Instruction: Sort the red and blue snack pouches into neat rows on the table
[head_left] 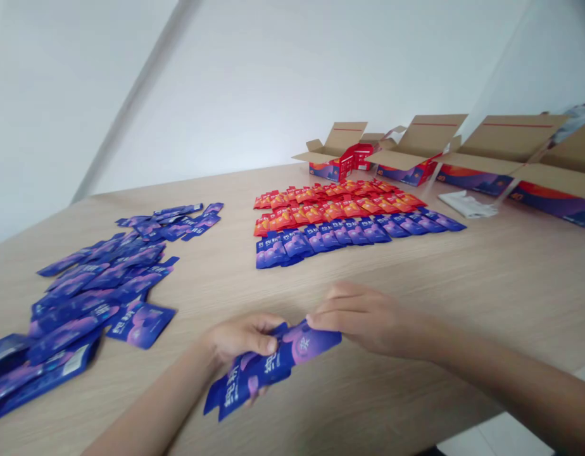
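— What is being done at the fingers?

— The left fingers (260, 339) are curled closed, and a small bunch of blue-purple sachets (257, 375) is clasped in them. The right fingers (333, 312) are extended and laid against the far end of the bunch. Whether it is pinched there cannot be told, as the right thumb is hidden.

— Where are the hands held?

— The left hand (240, 339) and the right hand (368, 320) are held close together, with the bunch between them, low over a wood-grain table (444, 304).

— What is laid out around them?

— A loose heap of similar sachets (97, 285) is spread to the left, and a single flat sachet (140, 324) is lying at its near edge. Ahead, a tidy row of blue-purple sachets (330, 237) is lined up directly in front of close-packed rows of red-orange sachets (335, 206).

— And beyond those?

— Four opened cardboard cartons (411, 149) are stood along the far side of the table, their flaps raised. A crumpled white packet (466, 204) is placed just in front of them, and a white wall (273, 82) is seen behind.
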Action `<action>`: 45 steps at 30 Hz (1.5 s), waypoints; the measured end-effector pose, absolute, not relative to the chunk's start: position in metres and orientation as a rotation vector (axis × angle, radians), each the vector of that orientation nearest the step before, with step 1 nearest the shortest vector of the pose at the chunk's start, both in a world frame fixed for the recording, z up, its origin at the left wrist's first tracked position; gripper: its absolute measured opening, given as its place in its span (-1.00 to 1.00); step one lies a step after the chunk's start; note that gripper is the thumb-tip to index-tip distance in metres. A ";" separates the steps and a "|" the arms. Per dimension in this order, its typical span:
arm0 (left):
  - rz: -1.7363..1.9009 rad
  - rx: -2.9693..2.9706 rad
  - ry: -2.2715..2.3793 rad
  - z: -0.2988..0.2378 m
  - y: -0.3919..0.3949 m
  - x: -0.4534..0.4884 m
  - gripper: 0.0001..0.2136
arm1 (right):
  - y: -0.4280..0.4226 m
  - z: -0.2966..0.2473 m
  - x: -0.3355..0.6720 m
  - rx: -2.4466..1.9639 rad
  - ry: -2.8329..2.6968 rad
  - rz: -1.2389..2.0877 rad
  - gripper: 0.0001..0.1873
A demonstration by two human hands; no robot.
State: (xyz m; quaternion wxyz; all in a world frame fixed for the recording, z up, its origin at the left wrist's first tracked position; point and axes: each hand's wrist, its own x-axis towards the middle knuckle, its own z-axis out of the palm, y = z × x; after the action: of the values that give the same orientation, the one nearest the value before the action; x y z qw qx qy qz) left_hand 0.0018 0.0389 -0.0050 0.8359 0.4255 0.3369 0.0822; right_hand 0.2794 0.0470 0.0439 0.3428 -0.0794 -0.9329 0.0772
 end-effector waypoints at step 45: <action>0.576 0.780 0.639 -0.027 0.044 0.040 -0.73 | 0.073 0.040 0.275 -0.448 -2.457 0.668 -0.43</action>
State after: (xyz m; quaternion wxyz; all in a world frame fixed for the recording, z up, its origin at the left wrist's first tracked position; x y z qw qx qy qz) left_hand 0.0399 0.0437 -0.0273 0.8360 0.3685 0.3020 0.2721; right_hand 0.2749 0.0726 0.0397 0.2747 -0.1668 -0.9137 0.2486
